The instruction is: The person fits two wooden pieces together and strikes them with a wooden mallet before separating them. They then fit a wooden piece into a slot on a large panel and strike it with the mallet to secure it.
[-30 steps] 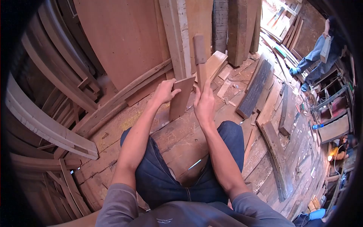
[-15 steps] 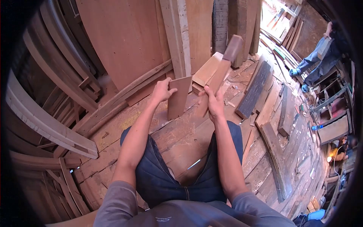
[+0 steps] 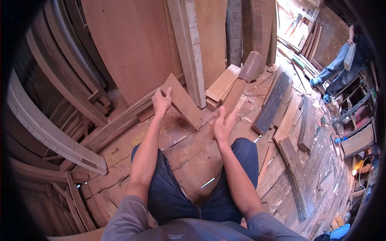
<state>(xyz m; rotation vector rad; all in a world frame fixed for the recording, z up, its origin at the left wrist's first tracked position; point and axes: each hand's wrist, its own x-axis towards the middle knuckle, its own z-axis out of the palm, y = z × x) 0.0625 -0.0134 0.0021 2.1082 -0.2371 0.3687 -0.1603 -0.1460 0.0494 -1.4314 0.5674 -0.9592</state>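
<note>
My left hand (image 3: 162, 100) is closed on the upper edge of a flat brown wooden board (image 3: 183, 102). The board slants down to the right, its lower end near the floor. A long wooden bar (image 3: 234, 95) with a dark, block-like end (image 3: 250, 67) points away from me on the right. My right hand (image 3: 224, 125) is around its near end, thumb on one side and fingers on the other; the hand covers this end and is slightly blurred. A paler wooden block (image 3: 223, 83) lies beside the bar, on another piece.
Tall panels (image 3: 128, 48) and a pale post (image 3: 189, 52) lean ahead. Curved frames (image 3: 52, 120) stand at left. A dark plank (image 3: 271, 104) and a long beam (image 3: 295, 176) lie on the floor at right. Another person's legs (image 3: 337, 66) show at far right.
The board in my left hand has swung from nearly upright to a slant, its top moving left. My right hand and the bar appear lower, and the bar's dark end shows a broader face.
</note>
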